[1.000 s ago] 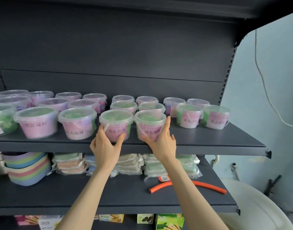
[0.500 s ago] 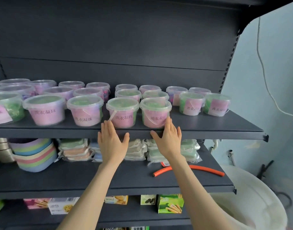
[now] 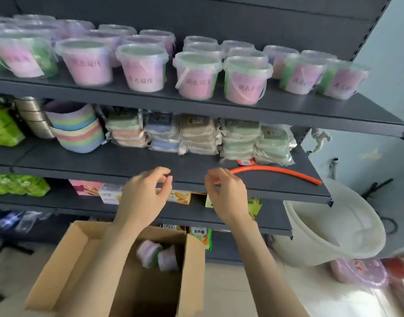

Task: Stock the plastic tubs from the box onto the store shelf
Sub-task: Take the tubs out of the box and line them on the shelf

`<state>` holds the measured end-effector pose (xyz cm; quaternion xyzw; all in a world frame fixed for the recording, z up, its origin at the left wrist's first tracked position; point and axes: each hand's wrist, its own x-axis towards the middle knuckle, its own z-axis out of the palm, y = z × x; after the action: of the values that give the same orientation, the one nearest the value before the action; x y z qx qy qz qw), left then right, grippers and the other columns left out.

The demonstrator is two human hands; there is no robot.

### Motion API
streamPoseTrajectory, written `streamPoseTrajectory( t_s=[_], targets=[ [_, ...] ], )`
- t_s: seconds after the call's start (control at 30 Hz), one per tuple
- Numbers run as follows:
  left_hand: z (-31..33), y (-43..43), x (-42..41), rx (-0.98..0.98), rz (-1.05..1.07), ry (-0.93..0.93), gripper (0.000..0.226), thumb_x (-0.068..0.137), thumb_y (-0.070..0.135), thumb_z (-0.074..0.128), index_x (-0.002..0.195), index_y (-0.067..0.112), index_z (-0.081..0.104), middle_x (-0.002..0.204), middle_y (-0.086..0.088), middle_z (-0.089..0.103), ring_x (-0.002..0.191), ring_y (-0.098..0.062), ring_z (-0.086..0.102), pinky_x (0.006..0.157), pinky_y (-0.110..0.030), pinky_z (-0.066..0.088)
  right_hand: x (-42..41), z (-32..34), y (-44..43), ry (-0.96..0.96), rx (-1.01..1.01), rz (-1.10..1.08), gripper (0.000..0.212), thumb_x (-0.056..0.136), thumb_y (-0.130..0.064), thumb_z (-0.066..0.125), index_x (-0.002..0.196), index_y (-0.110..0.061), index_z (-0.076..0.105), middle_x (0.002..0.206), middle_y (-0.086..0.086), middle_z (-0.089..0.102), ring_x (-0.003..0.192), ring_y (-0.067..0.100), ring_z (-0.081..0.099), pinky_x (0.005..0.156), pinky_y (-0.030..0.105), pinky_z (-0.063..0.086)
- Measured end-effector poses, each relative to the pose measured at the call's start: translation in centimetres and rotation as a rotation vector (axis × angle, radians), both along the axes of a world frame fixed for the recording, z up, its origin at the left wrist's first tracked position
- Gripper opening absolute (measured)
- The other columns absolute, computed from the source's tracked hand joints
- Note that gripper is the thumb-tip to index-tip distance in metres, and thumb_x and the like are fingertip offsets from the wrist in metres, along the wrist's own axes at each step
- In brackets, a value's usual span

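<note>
moved: left hand (image 3: 143, 193) and right hand (image 3: 226, 193) have left the front tubs (image 3: 244, 81) and dropped before the middle shelf (image 3: 127, 165), above the box (image 3: 194, 259).
risk: two tubs (image 3: 157, 255) in the box lie tipped; a hurried grab could slip off a lid.
fingers: both hands loosely curled, empty, touching nothing.
stock: rows fill the top shelf (image 3: 333, 110), left to right.

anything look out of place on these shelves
A bare orange hose lies loose on the middle shelf, in front of the stacked packs, unlike the packaged stock around it. The tubs above stand upright.
</note>
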<state>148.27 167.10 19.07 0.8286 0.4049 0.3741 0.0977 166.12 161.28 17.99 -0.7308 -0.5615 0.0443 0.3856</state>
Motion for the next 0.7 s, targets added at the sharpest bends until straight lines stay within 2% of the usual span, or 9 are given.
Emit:
streamPoseTrajectory(
  t_s=[0.1,0.2,0.27,0.37,0.43,0.53,0.7],
  targets=[
    [-4.5,-3.4,-2.7,-0.150,0.029,0.081,0.015,0.084,0.013,0.067,0.098,0.008,0.069,0.080,-0.004,0.073,0.062,-0.021,0.065,0.054,-0.021,0.046,-2.5,-4.7,-2.7,0.021,-0.128,0.047,0.018,0.093,-0.022,0.054,0.099,-0.010,0.067,0.093,0.008,0.069,0.083,0.029,0.064,0.069,0.040,0.051],
    [-8.9,-6.4,-5.2,-0.335,0.070,0.145,0.016,0.084,0.014,0.067,0.099,0.010,0.070,0.085,-0.007,0.073,0.069,-0.026,0.068,0.057,-0.030,0.053,-4.7,-9.2,-5.2,0.048,-0.257,0.066,0.017,0.093,-0.024,0.055,0.098,-0.013,0.067,0.094,0.007,0.069,0.084,0.027,0.064,0.066,0.033,0.048],
    [-11.3,-8.1,-6.8,-0.436,0.097,0.179,0.016,0.086,0.016,0.065,0.101,0.014,0.069,0.085,-0.006,0.073,0.071,-0.029,0.067,0.058,-0.037,0.055,-6.0,-11.7,-6.4,0.077,-0.341,0.078,0.017,0.092,-0.025,0.055,0.098,-0.014,0.067,0.095,0.006,0.069,0.084,0.027,0.063,0.066,0.032,0.047],
    [-13.8,-9.3,-8.8,-0.565,0.149,0.194,0.015,0.087,0.019,0.063,0.100,0.015,0.070,0.086,-0.002,0.073,0.074,-0.025,0.067,0.063,-0.034,0.053,-8.0,-14.4,-7.4,0.100,-0.422,0.100,0.016,0.093,-0.024,0.055,0.100,-0.016,0.066,0.096,0.004,0.068,0.081,0.023,0.064,0.065,0.029,0.048],
    [-14.9,-8.9,-10.2,-0.601,0.162,0.198,0.013,0.086,0.018,0.063,0.097,0.016,0.070,0.085,0.002,0.073,0.073,-0.022,0.066,0.063,-0.030,0.049,-9.4,-15.5,-7.0,0.099,-0.458,0.101,0.014,0.092,-0.021,0.056,0.100,-0.015,0.066,0.096,0.004,0.069,0.080,0.023,0.064,0.062,0.026,0.045],
    [-16.1,-6.3,-12.5,-0.674,0.166,0.180,0.012,0.087,0.017,0.063,0.097,0.016,0.069,0.085,0.003,0.072,0.073,-0.020,0.066,0.062,-0.028,0.046,-12.1,-16.8,-4.7,0.101,-0.489,0.099,0.015,0.091,-0.019,0.055,0.099,-0.013,0.066,0.093,0.007,0.069,0.078,0.027,0.064,0.061,0.030,0.046],
    [-19.7,-0.3,-18.0,-0.757,0.057,0.185,0.014,0.086,0.014,0.064,0.099,0.013,0.069,0.088,0.002,0.072,0.077,-0.016,0.067,0.067,-0.027,0.050,-18.1,-19.4,0.7,0.156,-0.549,-0.014,0.012,0.092,-0.017,0.054,0.089,-0.012,0.065,0.085,0.005,0.067,0.072,0.025,0.061,0.058,0.023,0.031]
  ],
)
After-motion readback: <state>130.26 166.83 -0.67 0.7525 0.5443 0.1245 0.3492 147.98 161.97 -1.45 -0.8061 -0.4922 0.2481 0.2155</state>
